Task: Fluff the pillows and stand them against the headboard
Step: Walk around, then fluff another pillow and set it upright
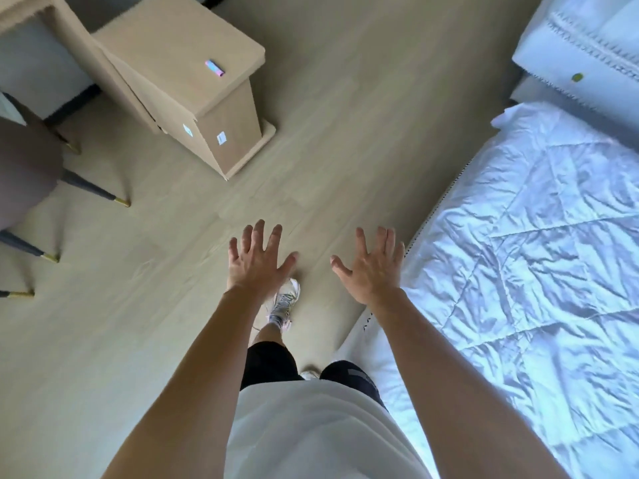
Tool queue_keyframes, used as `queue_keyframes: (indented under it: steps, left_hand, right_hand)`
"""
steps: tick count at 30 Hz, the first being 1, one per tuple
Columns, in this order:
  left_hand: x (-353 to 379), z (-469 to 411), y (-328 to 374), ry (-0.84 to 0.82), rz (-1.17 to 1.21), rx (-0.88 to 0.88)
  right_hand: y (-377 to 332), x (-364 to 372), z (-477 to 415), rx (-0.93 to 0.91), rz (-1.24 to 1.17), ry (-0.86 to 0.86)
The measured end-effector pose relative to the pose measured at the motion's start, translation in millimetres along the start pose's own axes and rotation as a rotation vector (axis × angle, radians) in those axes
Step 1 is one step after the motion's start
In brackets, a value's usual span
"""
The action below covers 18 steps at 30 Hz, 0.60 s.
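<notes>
My left hand [257,259] and my right hand [371,266] are stretched out in front of me over the floor, palms down, fingers spread, holding nothing. To their right lies the bed with a wrinkled white quilt [539,243]. A white pillow [584,46] with a stitched border sits at the top right corner, partly cut off by the frame edge. Its far side and the headboard are out of view. Both hands are well short of the pillow, to its lower left.
A beige nightstand [193,84] with a small object on top stands on the pale wood floor at upper left. A chair with dark, gold-tipped legs [93,191] is at the left edge. My shoe [285,300] is below my hands.
</notes>
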State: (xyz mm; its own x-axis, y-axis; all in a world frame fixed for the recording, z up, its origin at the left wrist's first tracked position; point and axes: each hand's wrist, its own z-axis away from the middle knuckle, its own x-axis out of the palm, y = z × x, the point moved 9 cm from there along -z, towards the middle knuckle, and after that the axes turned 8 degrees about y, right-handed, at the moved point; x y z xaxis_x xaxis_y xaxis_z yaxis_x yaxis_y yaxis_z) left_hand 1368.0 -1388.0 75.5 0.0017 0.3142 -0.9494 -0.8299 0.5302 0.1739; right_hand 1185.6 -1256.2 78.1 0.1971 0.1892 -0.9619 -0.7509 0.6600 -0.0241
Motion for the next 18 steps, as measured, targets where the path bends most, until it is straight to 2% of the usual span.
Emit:
queue_keyframes:
  steps: [7, 18]
  left_hand:
    - [-41, -144, 64, -0.052, -0.134, 0.323]
    - [-74, -295, 205, -0.031, -0.153, 0.629]
  right_hand:
    - [32, -46, -91, 0.259, -0.03, 0.052]
    - [116, -89, -195, 0.518, -0.135, 0.105]
